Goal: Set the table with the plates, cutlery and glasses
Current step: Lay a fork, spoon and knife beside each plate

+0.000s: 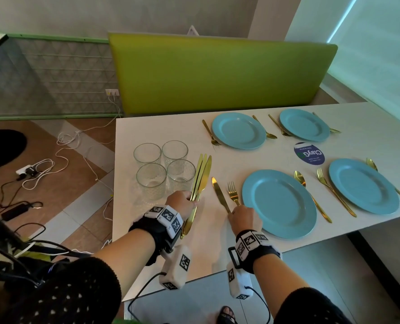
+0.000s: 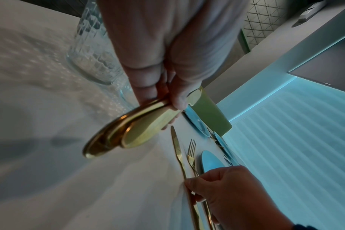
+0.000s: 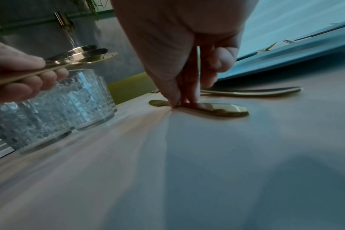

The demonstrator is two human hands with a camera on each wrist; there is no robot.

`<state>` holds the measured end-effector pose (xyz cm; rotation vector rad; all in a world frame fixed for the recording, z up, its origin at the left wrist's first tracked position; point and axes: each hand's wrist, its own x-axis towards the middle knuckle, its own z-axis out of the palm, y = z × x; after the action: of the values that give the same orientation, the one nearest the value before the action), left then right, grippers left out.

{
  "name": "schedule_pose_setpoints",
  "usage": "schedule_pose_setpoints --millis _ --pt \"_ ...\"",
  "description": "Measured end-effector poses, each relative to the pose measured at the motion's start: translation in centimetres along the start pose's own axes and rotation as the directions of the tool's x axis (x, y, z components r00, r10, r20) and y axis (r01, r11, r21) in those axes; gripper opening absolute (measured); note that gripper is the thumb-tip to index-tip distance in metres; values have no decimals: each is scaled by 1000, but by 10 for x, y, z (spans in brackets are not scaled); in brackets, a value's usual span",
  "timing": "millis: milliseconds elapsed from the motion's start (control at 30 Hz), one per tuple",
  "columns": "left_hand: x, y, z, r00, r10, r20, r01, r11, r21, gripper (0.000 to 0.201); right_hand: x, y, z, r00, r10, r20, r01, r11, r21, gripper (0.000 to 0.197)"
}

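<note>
My left hand grips a bundle of three gold knives by their handles, raised just right of the glasses; the same bundle fills the left wrist view. A single gold knife lies flat on the white table, left of a gold fork and the near blue plate. My right hand pinches that knife's handle with fingertips down on the table. Every one of the several blue plates has a fork and a spoon beside it.
Several clear patterned glasses stand clustered on the table's left part, close to my left hand. A round blue sticker sits between the plates. A green bench back runs behind the table. Cables lie on the floor to the left.
</note>
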<state>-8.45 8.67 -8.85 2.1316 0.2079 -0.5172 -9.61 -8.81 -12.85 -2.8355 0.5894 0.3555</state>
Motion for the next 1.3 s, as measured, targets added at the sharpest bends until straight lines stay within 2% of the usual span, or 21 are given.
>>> schedule_pose_setpoints --millis 333,600,867,1033,1300 --pt "2 5 7 1000 9 13 -9 1000 -23 23 -6 11 -1 999 11 -34 -10 1000 7 26" --pt "0 4 10 1000 3 13 -4 1000 20 24 -5 9 0 1000 14 -9 -14 999 47 24" --pt "1 -1 7 1000 -27 5 27 1000 -10 26 -1 10 0 999 47 -14 -46 996 71 25" --pt "1 -2 8 999 -33 17 34 998 -50 21 1 12 -1 998 62 -2 -62 996 71 25" --pt "1 1 10 1000 -12 3 12 1000 -19 22 1 13 -2 997 70 6 -71 995 74 24"
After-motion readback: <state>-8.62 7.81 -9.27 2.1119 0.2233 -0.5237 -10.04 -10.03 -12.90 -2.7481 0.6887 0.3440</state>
